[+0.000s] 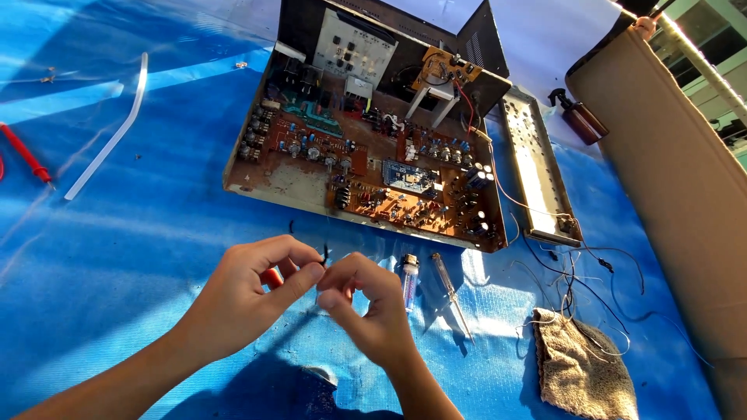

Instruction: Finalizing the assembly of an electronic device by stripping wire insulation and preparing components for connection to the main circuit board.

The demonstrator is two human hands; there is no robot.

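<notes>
Both hands meet over the blue tarp (117, 233), just in front of the open chassis (366, 148). The left hand (249, 299) pinches a small dark part (324, 253) between thumb and forefinger, with something red (272, 277) tucked behind its fingers. The right hand (366, 311) is curled, fingertips pressed to the same spot; it looks to be gripping the part's lower end, though that end is hidden.

To do this well, I judge the pinch should stay close to the part's tip, with wrists steadied on the tarp, and any twisting kept gentle so thin leads do not snap. Working low over the tarp would keep a dropped piece from rolling off.

Just right of the hands lie a small clear vial (409, 281) and a screwdriver (451, 294). Farther right, a brown cloth (580, 365) sits among loose wires (591, 272). A brown pump bottle (580, 118) stands behind the long metal strip (537, 167); its label is too small to make out. A tall tan carton (677, 194) fills the right edge, plain-sided. At far left lie a red probe (25, 154) and a white strip (113, 136)
</notes>
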